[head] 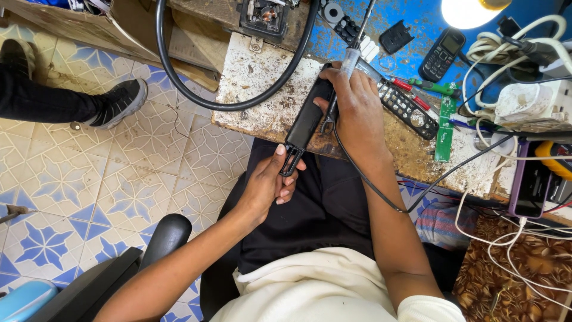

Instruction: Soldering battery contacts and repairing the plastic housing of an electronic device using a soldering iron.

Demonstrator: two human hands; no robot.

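Your left hand pinches the black remote shell's near end (long axis running away over the workbench's front edge), while your right hand grips the soldering iron at its far half.

Blue-and-cream patterned floor tiles — worn blue workbench, bright lamp
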